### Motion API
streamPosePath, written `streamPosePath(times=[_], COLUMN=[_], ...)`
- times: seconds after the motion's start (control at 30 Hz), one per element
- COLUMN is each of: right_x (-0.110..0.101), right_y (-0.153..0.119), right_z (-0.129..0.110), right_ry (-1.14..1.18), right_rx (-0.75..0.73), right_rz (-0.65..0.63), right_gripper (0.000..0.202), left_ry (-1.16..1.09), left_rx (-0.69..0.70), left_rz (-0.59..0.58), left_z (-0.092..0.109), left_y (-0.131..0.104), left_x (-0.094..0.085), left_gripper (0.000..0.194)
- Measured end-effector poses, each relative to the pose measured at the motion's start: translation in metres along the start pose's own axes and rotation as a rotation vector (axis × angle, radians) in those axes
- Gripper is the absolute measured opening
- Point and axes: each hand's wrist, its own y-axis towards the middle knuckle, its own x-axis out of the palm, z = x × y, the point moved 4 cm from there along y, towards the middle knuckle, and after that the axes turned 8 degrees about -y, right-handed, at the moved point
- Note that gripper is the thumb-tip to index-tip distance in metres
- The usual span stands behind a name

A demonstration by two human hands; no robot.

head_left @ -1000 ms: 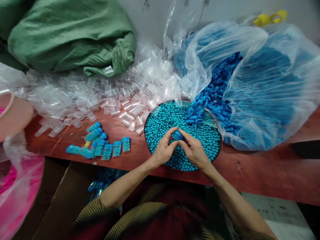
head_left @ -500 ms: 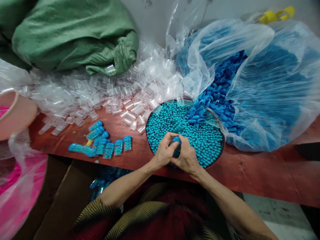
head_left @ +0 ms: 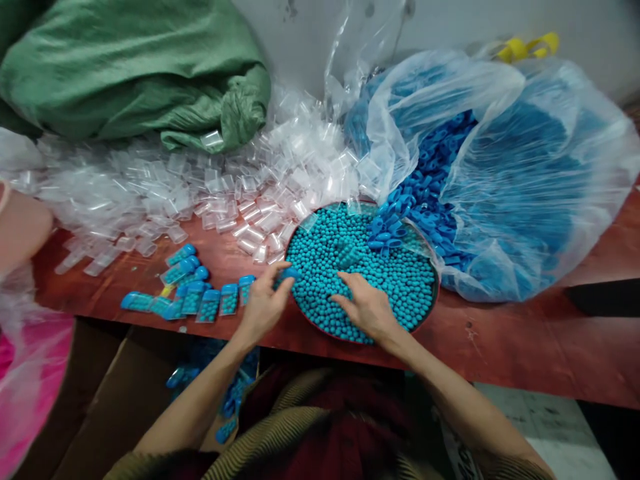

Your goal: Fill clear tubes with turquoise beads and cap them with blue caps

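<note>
My left hand (head_left: 265,300) is at the left rim of the round tray, its fingers curled round a blue-capped container (head_left: 287,275) that is partly hidden. Over the turquoise beads (head_left: 320,247) in the tray, my right hand (head_left: 367,307) has its thumb and fingers apart and holds nothing. Left of my left hand, several clear containers (head_left: 209,306) with blue caps and turquoise beads inside lie on the red table. Blue caps (head_left: 387,230) spill over the tray's back right part.
Clear empty containers (head_left: 270,187) are heaped along the back, beside a green sack (head_left: 135,67). A plastic bag (head_left: 540,180) of blue caps sits at the right. A pink tub (head_left: 23,227) stands at the left. More filled containers (head_left: 227,430) lie below the table edge.
My hands have parted from over the beads. My left hand has moved left with the capped container, and my right hand has let go and opened. The view has shifted slightly.
</note>
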Motion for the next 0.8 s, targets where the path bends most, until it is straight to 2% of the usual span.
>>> streamPosePath(times=[0.03, 0.07, 0.13, 0.2, 0.23, 0.3, 0.4, 0.5, 0.57, 0.67, 0.8], right_x=[-0.005, -0.011, -0.025, -0.035, -0.039, -0.042, -0.033, -0.018, -0.011, -0.006, -0.007], right_y=[0.004, 0.007, 0.015, 0.025, 0.029, 0.036, 0.044, 0.047, 0.046, 0.042, 0.036], right_z=[0.018, 0.037, 0.073, 0.099, 0.107, 0.114, 0.106, 0.091, 0.084, 0.080, 0.078], right_ry=[-0.018, -0.066, -0.202, -0.248, -0.268, -0.299, -0.341, -0.365, -0.367, -0.322, -0.249], right_rx=[0.083, 0.179, 0.304, 0.347, 0.372, 0.417, 0.434, 0.417, 0.405, 0.363, 0.219], right_rz=[0.028, 0.056, 0.142, 0.149, 0.144, 0.119, 0.050, -0.026, -0.060, -0.144, -0.279], right_gripper=[0.031, 0.027, 0.028, 0.030, 0.030, 0.031, 0.032, 0.034, 0.031, 0.037, 0.049], left_ry=[0.101, 0.196, 0.418, 0.602, 0.653, 0.649, 0.554, 0.566, 0.596, 0.653, 0.645], left_rx=[-0.015, -0.018, 0.011, 0.057, 0.089, 0.170, 0.257, 0.230, 0.200, 0.178, 0.210], left_rz=[0.074, 0.147, 0.264, 0.386, 0.423, 0.390, 0.109, -0.114, -0.209, -0.245, -0.249], left_z=[-0.009, -0.017, -0.029, -0.031, -0.028, -0.015, 0.010, 0.026, 0.029, 0.027, 0.022], left_y=[0.001, 0.002, 0.004, 0.004, 0.005, 0.006, 0.016, 0.032, 0.043, 0.054, 0.060], left_x=[-0.019, -0.037, -0.063, -0.071, -0.068, -0.044, 0.018, 0.077, 0.104, 0.123, 0.130], left_gripper=[0.033, 0.035, 0.038, 0.038, 0.036, 0.031, 0.026, 0.029, 0.033, 0.032, 0.027])
